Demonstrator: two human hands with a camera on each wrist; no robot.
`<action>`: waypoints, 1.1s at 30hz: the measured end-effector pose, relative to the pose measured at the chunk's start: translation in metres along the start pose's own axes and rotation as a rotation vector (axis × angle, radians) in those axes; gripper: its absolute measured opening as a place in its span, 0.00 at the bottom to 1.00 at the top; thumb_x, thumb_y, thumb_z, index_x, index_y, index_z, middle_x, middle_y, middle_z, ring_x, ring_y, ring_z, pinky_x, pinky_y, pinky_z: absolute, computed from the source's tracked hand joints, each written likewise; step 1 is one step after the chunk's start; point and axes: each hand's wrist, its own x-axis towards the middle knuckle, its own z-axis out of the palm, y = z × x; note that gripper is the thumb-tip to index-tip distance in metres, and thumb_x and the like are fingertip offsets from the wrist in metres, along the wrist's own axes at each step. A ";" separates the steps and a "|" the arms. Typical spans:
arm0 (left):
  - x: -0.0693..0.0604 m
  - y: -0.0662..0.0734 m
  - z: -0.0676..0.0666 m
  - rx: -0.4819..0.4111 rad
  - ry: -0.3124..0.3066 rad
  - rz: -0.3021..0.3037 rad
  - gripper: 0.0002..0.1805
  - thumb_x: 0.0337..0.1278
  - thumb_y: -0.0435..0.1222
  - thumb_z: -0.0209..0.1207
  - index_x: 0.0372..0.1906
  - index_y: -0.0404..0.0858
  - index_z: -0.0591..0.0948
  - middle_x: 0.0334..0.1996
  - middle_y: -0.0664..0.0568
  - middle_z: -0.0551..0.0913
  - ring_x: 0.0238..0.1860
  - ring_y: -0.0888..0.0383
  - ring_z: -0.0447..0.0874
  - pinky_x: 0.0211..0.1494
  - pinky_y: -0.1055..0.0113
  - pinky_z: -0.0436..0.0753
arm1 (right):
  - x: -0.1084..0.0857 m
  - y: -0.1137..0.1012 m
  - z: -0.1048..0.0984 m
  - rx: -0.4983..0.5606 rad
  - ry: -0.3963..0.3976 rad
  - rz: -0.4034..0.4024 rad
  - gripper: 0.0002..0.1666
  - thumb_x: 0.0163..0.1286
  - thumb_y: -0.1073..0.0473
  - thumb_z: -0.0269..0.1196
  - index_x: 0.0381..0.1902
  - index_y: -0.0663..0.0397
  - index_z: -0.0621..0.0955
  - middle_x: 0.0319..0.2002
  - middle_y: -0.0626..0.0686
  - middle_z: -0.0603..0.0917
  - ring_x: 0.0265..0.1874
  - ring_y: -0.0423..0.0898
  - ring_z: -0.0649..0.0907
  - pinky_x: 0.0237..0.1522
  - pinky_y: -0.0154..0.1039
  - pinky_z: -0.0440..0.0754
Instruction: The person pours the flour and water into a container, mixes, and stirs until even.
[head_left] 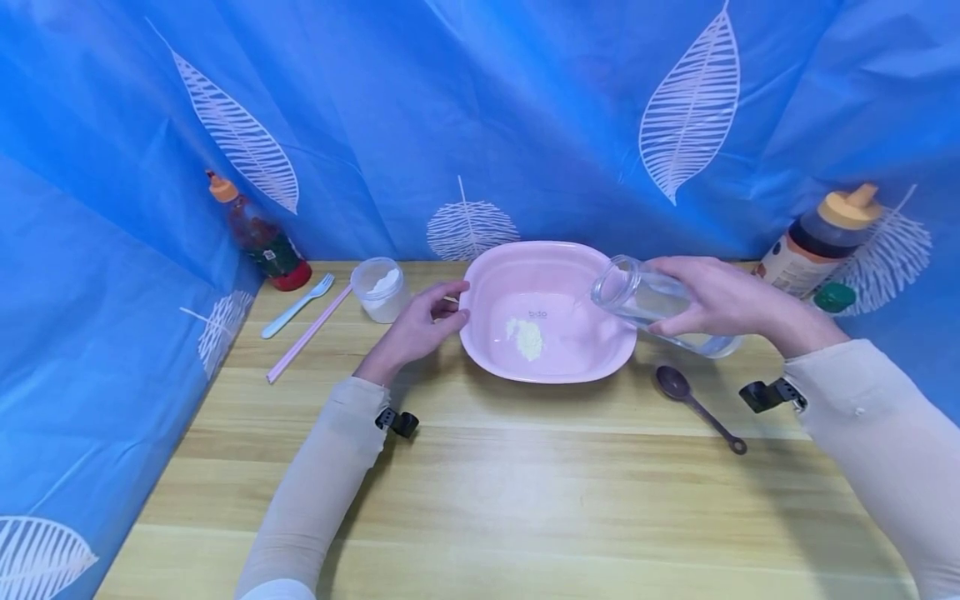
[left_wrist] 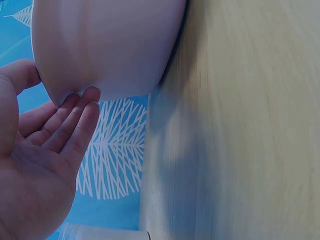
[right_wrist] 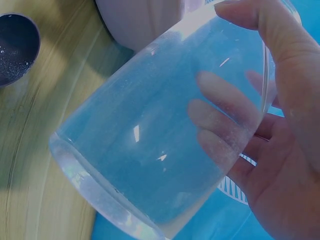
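The basin [head_left: 536,275] is pink, the glass vessel [right_wrist: 135,145] clear, the spoon [head_left: 673,382] dark brown, the fork [head_left: 295,309] pale blue. White leaf prints [head_left: 693,104] pattern the blue curtain [head_left: 525,125]; the table [head_left: 510,492] has yellowish grain.

Catching just a sliver of plastic jar [left_wrist: 107,233] at the left wrist view's bottom edge, only part of pink basin [left_wrist: 112,45] up top! Missing part of the squeeze bottle [head_left: 797,257] behind the right hand [head_left: 716,302]!

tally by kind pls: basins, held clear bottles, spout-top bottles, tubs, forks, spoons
Basins: 1
Held clear bottles: 1
Spout-top bottles: 2
Tubs: 1
Forks: 1
Spoons: 1
Total: 7
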 end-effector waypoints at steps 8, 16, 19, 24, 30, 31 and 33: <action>-0.001 0.001 -0.001 0.002 0.001 -0.007 0.32 0.76 0.43 0.64 0.80 0.42 0.73 0.72 0.41 0.78 0.67 0.41 0.82 0.71 0.45 0.83 | 0.001 0.001 -0.001 -0.008 -0.001 -0.010 0.49 0.61 0.44 0.81 0.76 0.52 0.75 0.63 0.58 0.85 0.53 0.55 0.82 0.47 0.49 0.82; -0.001 0.002 -0.001 0.010 0.000 -0.027 0.33 0.76 0.44 0.63 0.80 0.43 0.72 0.73 0.42 0.77 0.67 0.42 0.81 0.72 0.45 0.82 | 0.000 0.002 -0.002 -0.020 -0.015 0.003 0.52 0.60 0.43 0.81 0.77 0.53 0.74 0.65 0.60 0.84 0.54 0.57 0.82 0.47 0.52 0.84; -0.001 0.003 -0.001 0.013 0.000 -0.026 0.33 0.76 0.44 0.63 0.80 0.43 0.72 0.73 0.42 0.77 0.68 0.42 0.81 0.72 0.45 0.82 | -0.001 0.001 -0.002 -0.020 -0.010 0.000 0.50 0.61 0.44 0.81 0.77 0.53 0.75 0.63 0.59 0.85 0.53 0.56 0.83 0.47 0.50 0.83; -0.001 0.003 -0.001 0.016 -0.002 -0.019 0.33 0.76 0.43 0.63 0.80 0.42 0.72 0.74 0.42 0.76 0.68 0.42 0.81 0.73 0.45 0.82 | -0.001 0.001 -0.002 -0.019 -0.012 -0.001 0.50 0.60 0.45 0.81 0.77 0.52 0.75 0.64 0.59 0.84 0.54 0.56 0.82 0.49 0.52 0.83; -0.002 0.003 -0.001 0.015 -0.003 -0.009 0.32 0.76 0.43 0.63 0.80 0.42 0.73 0.72 0.42 0.77 0.68 0.42 0.81 0.73 0.45 0.82 | -0.002 0.001 -0.002 -0.018 -0.010 -0.013 0.50 0.60 0.45 0.81 0.77 0.53 0.75 0.66 0.59 0.84 0.55 0.56 0.82 0.51 0.54 0.83; -0.001 0.003 -0.001 0.014 -0.004 -0.007 0.32 0.76 0.43 0.63 0.80 0.42 0.73 0.72 0.41 0.77 0.68 0.42 0.81 0.73 0.45 0.82 | -0.002 0.001 -0.002 -0.019 -0.009 -0.015 0.50 0.60 0.45 0.81 0.77 0.53 0.75 0.66 0.60 0.84 0.55 0.56 0.82 0.51 0.54 0.83; -0.001 0.002 -0.001 0.013 -0.004 -0.005 0.32 0.76 0.43 0.63 0.80 0.42 0.73 0.72 0.41 0.77 0.68 0.41 0.81 0.73 0.44 0.82 | -0.002 0.001 -0.002 -0.021 -0.007 -0.019 0.50 0.61 0.46 0.81 0.76 0.54 0.75 0.66 0.60 0.84 0.55 0.56 0.82 0.52 0.54 0.84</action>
